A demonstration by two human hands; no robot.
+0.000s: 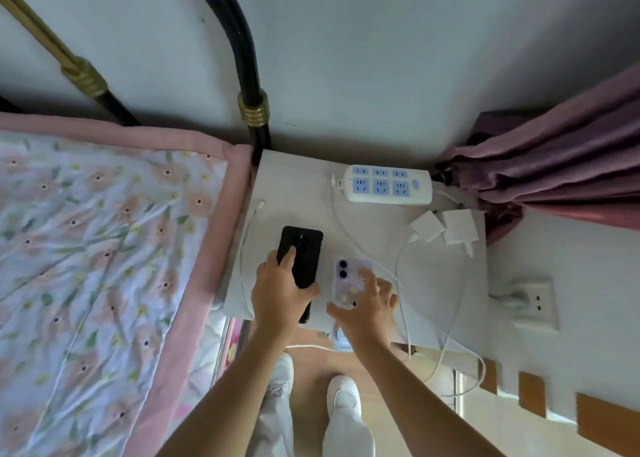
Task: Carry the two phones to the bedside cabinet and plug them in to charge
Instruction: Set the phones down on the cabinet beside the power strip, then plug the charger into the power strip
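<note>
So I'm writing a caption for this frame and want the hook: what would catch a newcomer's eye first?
Two hands over the white bedside cabinet: the left hand grips a black phone, and the right hand spreads over a lilac phone lying face down. Behind them sits a white power strip with blue sockets, two white chargers unplugged at its right.

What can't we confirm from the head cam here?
- Black phone port end: covered by the left hand.
- Purple phone lower end: under the right hand.
- Cable routing: crossing runs, too thin to trace to the chargers.
- Power strip switch state: too small.
</note>
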